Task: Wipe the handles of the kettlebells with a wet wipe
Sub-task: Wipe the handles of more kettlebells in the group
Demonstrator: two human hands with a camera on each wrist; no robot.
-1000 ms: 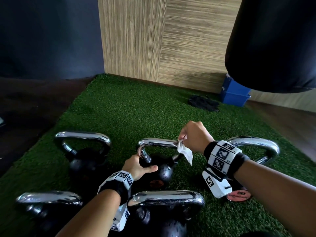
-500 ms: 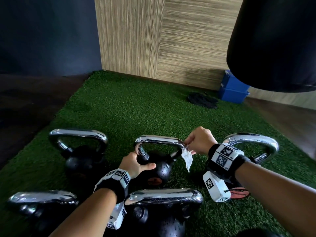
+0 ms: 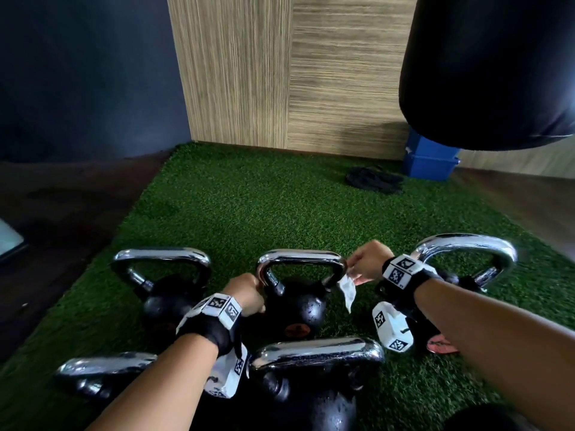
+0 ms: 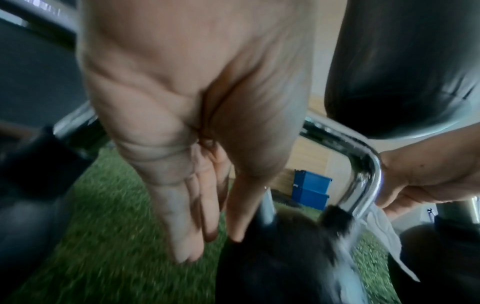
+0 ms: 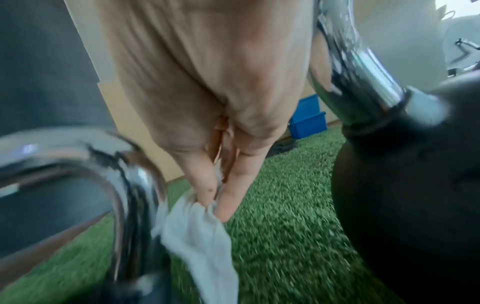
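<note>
Several black kettlebells with chrome handles stand on green turf. At the middle kettlebell [image 3: 295, 306], my right hand [image 3: 368, 264] pinches a white wet wipe [image 3: 348, 290] against the right corner of its handle [image 3: 300, 256]. In the right wrist view the thumb and fingers squeeze the wipe [image 5: 200, 226] beside the handle's bend [image 5: 124, 185]. My left hand [image 3: 247, 290] rests on the left side of the same kettlebell. In the left wrist view its fingers [image 4: 187, 226] are straight and its thumb touches the black ball [image 4: 272, 257].
Other kettlebells stand at the back left [image 3: 161, 255], at the right [image 3: 466, 244], in front [image 3: 317, 353] and at the front left [image 3: 105, 365]. A black punching bag [image 3: 488, 70] hangs at the upper right. Blue bins [image 3: 431, 158] and a black bundle [image 3: 375, 180] lie by the wooden wall.
My right hand slid the wipe rightward along the top of the middle handle to its right corner and partly down it. My left hand stayed against the kettlebell.
</note>
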